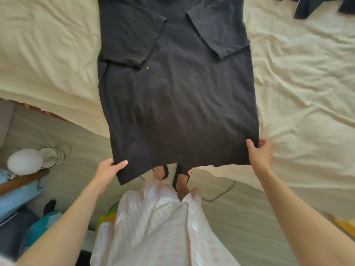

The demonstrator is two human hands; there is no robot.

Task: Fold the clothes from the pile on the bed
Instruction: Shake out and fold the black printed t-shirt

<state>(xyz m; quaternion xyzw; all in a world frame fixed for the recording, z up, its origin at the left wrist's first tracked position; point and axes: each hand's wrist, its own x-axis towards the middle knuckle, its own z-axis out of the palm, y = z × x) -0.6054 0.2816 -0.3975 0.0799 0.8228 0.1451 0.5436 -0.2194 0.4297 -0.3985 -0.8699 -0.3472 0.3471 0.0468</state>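
A black t-shirt [176,89] lies lengthwise on the cream bed sheet [299,77], both short sleeves folded inward over its body. Its bottom hem hangs past the bed's edge toward me. My left hand [107,170] pinches the hem's left corner, thumb on top. My right hand [260,152] grips the hem's right corner in the same way. More dark clothes [315,5] lie at the far right top of the bed, cut off by the frame.
A white round lamp [25,160] and coiled cable [57,152] sit on the floor at left. Blue and teal items [21,214] crowd the lower left. My sandalled feet [178,177] stand at the bed's edge. A cord [221,194] trails on the floor.
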